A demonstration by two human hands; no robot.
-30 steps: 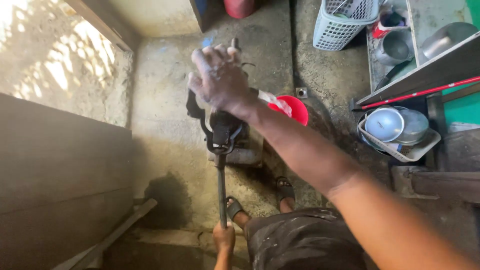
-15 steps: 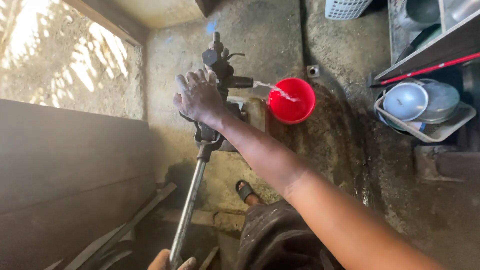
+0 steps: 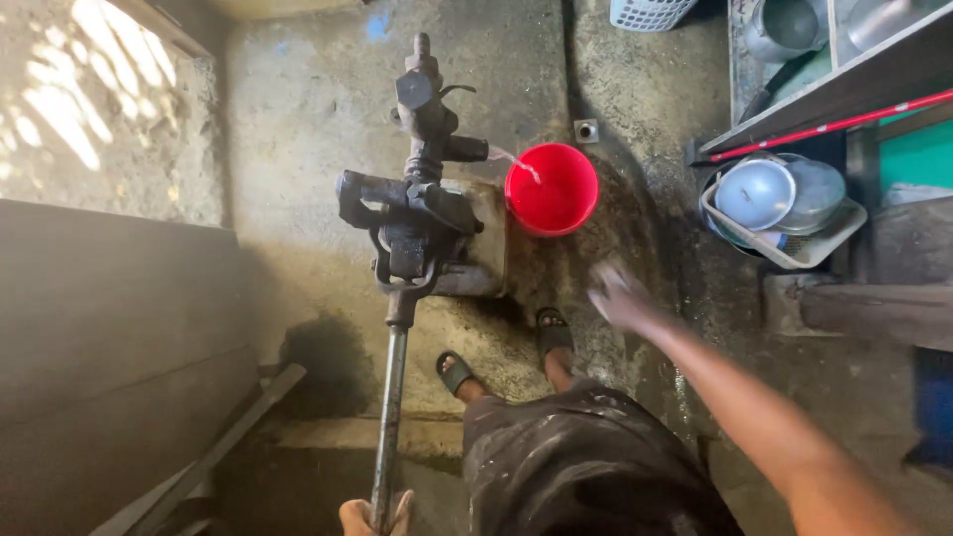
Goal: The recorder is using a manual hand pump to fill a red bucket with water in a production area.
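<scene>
Wet concrete floor [image 3: 298, 109] lies below you. Your left hand [image 3: 375, 513] grips the pump handle [image 3: 389, 417]; your right hand [image 3: 617, 296] hangs blurred, so whether it's open I cannot tell. Water runs from the pump [image 3: 417, 199] into the red bucket [image 3: 552, 189], only partly filled.

Matt metal pump [image 3: 417, 208] — glossy plastic bucket [image 3: 552, 189]

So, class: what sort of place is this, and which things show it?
Probably an outdoor household washing yard: a hand water pump pours into a red bucket on wet concrete floor, with metal bowls in a tray.
</scene>
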